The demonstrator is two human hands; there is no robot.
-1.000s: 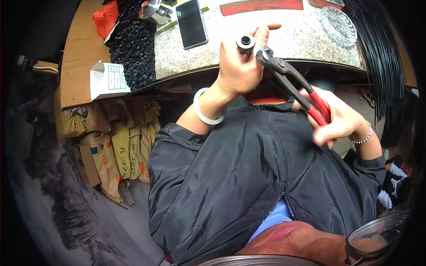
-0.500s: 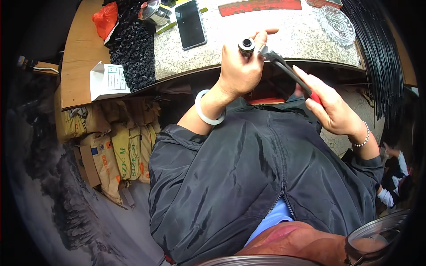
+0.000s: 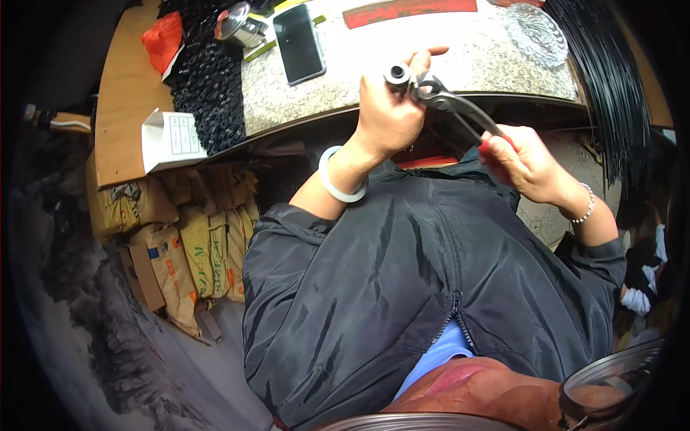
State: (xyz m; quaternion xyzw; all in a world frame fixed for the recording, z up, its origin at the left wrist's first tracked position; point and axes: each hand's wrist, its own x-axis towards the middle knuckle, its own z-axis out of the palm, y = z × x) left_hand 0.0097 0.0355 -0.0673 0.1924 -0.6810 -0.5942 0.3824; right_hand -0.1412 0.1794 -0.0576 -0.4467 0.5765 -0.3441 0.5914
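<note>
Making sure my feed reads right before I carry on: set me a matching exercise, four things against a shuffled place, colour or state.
1. Pincers
2. Phone
3. Box
4. Glass dish

A. White, near the bench's left end
B. Clear, beside the black strands
C. Held in the right hand
D. Lying flat, screen dark

Pairs: 1-C, 2-D, 3-A, 4-B

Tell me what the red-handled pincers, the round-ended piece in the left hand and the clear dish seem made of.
Pincers: probably steel, dark with dull sheen; red grips likely plastic.
Round-ended piece: probably metal, from its shiny rim.
Clear dish: likely glass, see-through with glinting pattern; moulded plastic possible.
</note>
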